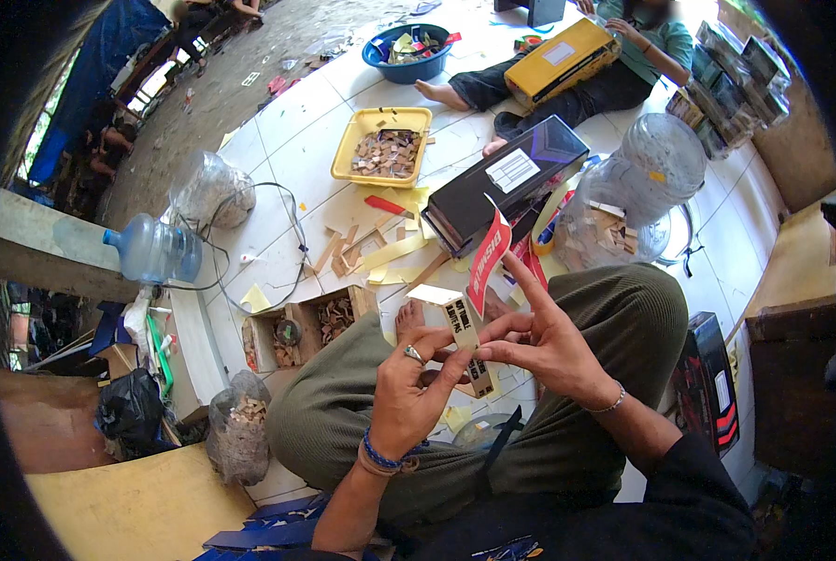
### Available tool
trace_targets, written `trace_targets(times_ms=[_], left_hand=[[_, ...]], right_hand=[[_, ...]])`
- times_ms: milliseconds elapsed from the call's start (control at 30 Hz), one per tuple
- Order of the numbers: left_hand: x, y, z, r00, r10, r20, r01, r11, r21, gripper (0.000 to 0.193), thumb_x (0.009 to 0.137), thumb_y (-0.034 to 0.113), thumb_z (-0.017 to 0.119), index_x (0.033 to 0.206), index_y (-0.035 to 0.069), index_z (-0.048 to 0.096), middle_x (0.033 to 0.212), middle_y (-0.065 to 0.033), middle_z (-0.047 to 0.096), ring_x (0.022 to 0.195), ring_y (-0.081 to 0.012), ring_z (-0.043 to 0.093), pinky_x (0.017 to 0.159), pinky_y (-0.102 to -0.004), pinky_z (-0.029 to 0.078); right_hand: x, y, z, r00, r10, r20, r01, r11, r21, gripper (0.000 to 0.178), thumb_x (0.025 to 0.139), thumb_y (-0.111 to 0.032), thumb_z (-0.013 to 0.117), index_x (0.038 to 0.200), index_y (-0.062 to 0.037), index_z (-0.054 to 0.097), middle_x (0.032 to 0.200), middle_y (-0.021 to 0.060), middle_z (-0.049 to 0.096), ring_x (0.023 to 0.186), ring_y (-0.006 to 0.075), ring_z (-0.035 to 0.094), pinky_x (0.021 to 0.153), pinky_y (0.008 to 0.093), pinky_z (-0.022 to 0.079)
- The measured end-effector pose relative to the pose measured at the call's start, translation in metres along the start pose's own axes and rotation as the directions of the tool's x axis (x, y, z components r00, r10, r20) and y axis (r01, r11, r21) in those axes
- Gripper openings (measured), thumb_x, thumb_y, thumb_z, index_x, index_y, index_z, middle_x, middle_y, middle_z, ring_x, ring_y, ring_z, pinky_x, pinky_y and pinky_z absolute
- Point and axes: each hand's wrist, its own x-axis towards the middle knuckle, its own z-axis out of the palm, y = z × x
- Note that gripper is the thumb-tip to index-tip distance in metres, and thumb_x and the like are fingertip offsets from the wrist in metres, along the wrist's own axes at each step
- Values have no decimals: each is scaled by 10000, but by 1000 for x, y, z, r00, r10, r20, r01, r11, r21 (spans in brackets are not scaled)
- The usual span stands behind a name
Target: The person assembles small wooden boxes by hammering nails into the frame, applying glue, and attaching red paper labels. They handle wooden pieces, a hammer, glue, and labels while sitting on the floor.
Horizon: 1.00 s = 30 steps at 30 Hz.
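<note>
Above my lap, my left hand (407, 397) is closed around a small cream box (461, 321) with black print on its side. A ring and blue and brown wristbands show on that hand and wrist. My right hand (560, 351) pinches the right edge of the same box with thumb and fingers. Its index finger stretches up beside a red strip (489, 264) with white lettering, which rises from the box and curls at the top. Whether the strip is fixed to the box is hard to make out.
Ahead lie a black box (478, 192), a yellow tray (341, 159) of small brown pieces, and wood scraps (352, 251). A divided wooden box (369, 299) sits at left. Clear plastic containers (597, 224) stand at right. Across from me, a seated person holds a yellow box (567, 61).
</note>
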Motion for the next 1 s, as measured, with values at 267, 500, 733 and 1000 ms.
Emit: trace_targets(times_ms=[267,500,733,1000], left_hand=[[-2,-6,-6,982,-189,2,189,980,-56,315,943,127,649,1179,-69,581,1103,-131,642,894,-161,668,667,-279,615],[3,-16,0,962,-272,33,264,891,-369,473,988,142,571,1379,-20,359,1198,-158,637,998,-150,636,770,-292,587],[7,-4,7,970,-240,48,214,737,-641,362,1012,129,515,1357,76,418,1369,-168,548,1091,-175,617,835,-283,542],[14,-2,3,985,-74,-156,-61,697,-714,344,1010,147,530,1348,170,472,1426,-184,498,1081,-232,646,773,-310,552]], right_hand=[[-1,-2,-4,997,18,-72,-16,1000,25,882,900,-122,712,1568,-136,136,1016,73,705,1222,201,497,997,300,386],[4,-10,-8,973,-119,-200,168,953,252,586,979,-138,580,1512,-112,335,1266,94,552,878,70,551,831,236,473],[-2,-22,-1,969,-200,-143,246,784,570,540,1015,-166,497,1519,-122,308,1415,158,485,1008,143,543,863,312,476],[0,-14,4,987,-107,-121,157,811,564,521,1033,-241,459,1521,-144,303,1430,127,491,1081,148,505,882,295,443]])
